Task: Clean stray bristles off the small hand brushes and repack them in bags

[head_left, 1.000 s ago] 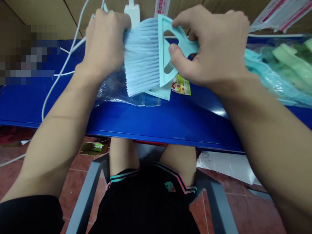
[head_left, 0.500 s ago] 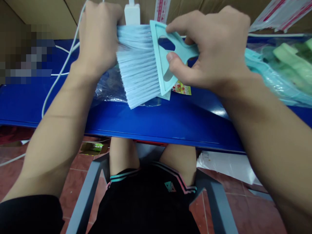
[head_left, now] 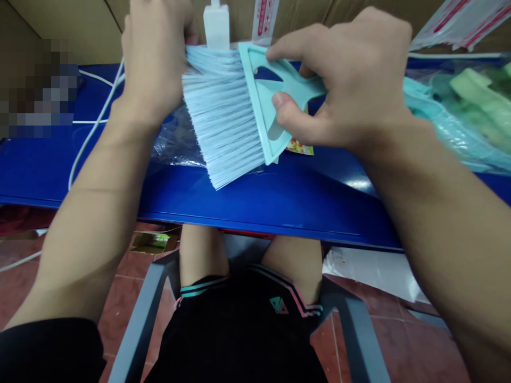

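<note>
A light-blue hand brush point(head_left: 223, 111) is held sideways over the blue table, its pale bristles fanned towards the left. My right hand point(head_left: 339, 80) is closed round the brush's handle, with the thumb and forefinger on the turquoise frame. At the bristles' far left corner, my left hand point(head_left: 155, 58) has its fingers curled, and the upper tuft runs up to them. Its fingertips are mostly hidden. Beneath the brush lie a clear plastic bag point(head_left: 175, 143) and a small yellow-and-red packet point(head_left: 301, 147).
Turquoise and green items in plastic wrapping point(head_left: 459, 117) lie at the right of the blue table point(head_left: 247, 207). A white plug-like block point(head_left: 216, 26) stands behind the brush. A white cable point(head_left: 90, 139) loops at the left. Cardboard point(head_left: 303, 18) backs the table.
The brush has tipped slightly, its bristles now lower and further left and the frame turned a little. My left hand has shifted slightly left and up; my right hand is almost still.
</note>
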### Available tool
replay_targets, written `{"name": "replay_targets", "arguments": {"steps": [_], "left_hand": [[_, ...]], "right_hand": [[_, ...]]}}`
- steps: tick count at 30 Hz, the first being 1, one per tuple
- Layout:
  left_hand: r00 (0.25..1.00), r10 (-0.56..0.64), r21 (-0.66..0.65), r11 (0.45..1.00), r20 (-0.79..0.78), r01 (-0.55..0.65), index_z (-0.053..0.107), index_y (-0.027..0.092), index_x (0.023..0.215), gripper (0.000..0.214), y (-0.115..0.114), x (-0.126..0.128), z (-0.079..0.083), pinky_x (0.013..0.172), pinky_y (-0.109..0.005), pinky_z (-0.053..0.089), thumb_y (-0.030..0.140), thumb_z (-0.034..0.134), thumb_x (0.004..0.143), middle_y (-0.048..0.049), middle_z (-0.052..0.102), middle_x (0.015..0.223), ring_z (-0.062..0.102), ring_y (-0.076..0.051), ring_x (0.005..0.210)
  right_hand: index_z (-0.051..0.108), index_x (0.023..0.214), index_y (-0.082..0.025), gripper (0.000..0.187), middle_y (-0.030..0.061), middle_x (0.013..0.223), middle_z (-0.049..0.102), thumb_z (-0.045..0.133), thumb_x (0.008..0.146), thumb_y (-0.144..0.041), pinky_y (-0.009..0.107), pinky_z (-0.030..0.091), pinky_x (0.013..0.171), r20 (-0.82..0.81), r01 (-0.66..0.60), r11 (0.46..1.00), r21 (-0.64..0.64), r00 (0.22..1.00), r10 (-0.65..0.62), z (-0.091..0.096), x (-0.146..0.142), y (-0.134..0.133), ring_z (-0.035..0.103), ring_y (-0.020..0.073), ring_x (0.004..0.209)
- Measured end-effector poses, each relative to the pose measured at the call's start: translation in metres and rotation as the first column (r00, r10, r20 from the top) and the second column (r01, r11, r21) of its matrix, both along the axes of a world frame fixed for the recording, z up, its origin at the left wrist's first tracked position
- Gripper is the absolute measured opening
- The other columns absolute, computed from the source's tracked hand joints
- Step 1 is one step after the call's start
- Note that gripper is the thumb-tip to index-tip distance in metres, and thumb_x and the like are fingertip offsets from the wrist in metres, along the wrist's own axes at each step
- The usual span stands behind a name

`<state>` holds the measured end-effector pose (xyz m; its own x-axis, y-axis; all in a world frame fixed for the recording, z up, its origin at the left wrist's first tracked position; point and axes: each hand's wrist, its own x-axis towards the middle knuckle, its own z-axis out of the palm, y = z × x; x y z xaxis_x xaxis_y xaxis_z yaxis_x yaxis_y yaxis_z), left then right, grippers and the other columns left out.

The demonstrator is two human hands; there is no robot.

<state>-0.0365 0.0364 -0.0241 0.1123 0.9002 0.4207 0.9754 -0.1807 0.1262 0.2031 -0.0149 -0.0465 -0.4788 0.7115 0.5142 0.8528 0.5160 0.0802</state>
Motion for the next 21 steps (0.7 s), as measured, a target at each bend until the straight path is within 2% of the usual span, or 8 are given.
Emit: {"name": "replay_targets", "arguments": {"steps": [4, 9, 12, 16, 19, 21], "left_hand": [[0.999, -0.035, 0.014, 0.999, 0.010, 0.035, 0.056, 0.027, 0.085, 0.029, -0.0002, -0.0014, -0.0009, 0.077, -0.040, 0.025, 0.053, 0.048, 0.076, -0.0062, 0.043, 0.082, 0.035, -0.023, 0.075], [1.000, -0.019, 0.016, 1.000, 0.007, 0.019, 0.036, 0.026, 0.075, 0.031, 0.0010, -0.0019, -0.0027, 0.078, -0.041, 0.027, 0.052, 0.054, 0.076, -0.0040, 0.041, 0.082, 0.034, -0.021, 0.075], [1.000, -0.016, -0.002, 1.000, -0.004, 0.016, 0.032, 0.026, 0.075, 0.036, 0.0004, -0.0008, -0.0017, 0.079, -0.042, 0.028, 0.055, 0.053, 0.080, -0.0036, 0.040, 0.082, 0.034, -0.020, 0.075], [1.000, 0.004, -0.005, 1.000, 0.004, -0.004, 0.040, 0.026, 0.078, 0.034, -0.0001, -0.0007, -0.0024, 0.081, -0.042, 0.032, 0.059, 0.051, 0.078, -0.0055, 0.044, 0.085, 0.038, -0.023, 0.078], [1.000, 0.013, -0.007, 1.000, 0.022, -0.013, 0.049, 0.026, 0.083, 0.033, 0.0022, -0.0034, -0.0045, 0.086, -0.044, 0.037, 0.058, 0.052, 0.078, -0.0078, 0.053, 0.093, 0.047, -0.026, 0.089], [1.000, -0.026, 0.013, 1.000, -0.003, 0.026, 0.053, 0.025, 0.086, 0.029, 0.0034, -0.0052, -0.0048, 0.091, -0.046, 0.039, 0.053, 0.052, 0.081, -0.0087, 0.057, 0.098, 0.051, -0.028, 0.095]], "right_hand": [[0.066, 0.141, -0.029, 0.060, 0.0065, 0.096, 0.071, 0.049, 0.093, -0.061, 0.057, 0.048, 0.096, -0.009, -0.045, 0.999, 0.007, 0.999, 0.045, -0.0021, 0.0032, 0.0022, 0.073, 0.0330, 0.101], [0.064, 0.143, -0.030, 0.059, 0.0057, 0.095, 0.070, 0.048, 0.095, -0.062, 0.052, 0.048, 0.090, 0.037, -0.068, 0.996, 0.052, 0.997, 0.066, -0.0049, 0.0070, 0.0047, 0.071, 0.0304, 0.096], [0.065, 0.142, -0.029, 0.061, 0.0061, 0.094, 0.070, 0.048, 0.094, -0.063, 0.053, 0.048, 0.091, 0.014, -0.073, 0.997, 0.038, 0.997, 0.073, -0.0049, 0.0067, 0.0042, 0.071, 0.0298, 0.095], [0.066, 0.142, -0.030, 0.062, 0.0061, 0.094, 0.071, 0.047, 0.094, -0.064, 0.050, 0.048, 0.088, 0.043, -0.052, 0.997, 0.050, 0.998, 0.050, -0.0034, 0.0050, 0.0031, 0.071, 0.0290, 0.093], [0.065, 0.143, -0.031, 0.060, 0.0060, 0.094, 0.072, 0.046, 0.096, -0.062, 0.049, 0.049, 0.086, 0.091, -0.038, 0.997, 0.067, 0.995, 0.032, -0.0025, 0.0040, 0.0029, 0.070, 0.0292, 0.094], [0.065, 0.143, -0.030, 0.061, 0.0067, 0.093, 0.071, 0.045, 0.096, -0.063, 0.049, 0.049, 0.086, 0.089, -0.047, 0.997, 0.067, 0.995, 0.041, -0.0028, 0.0040, 0.0032, 0.070, 0.0297, 0.093]]}}
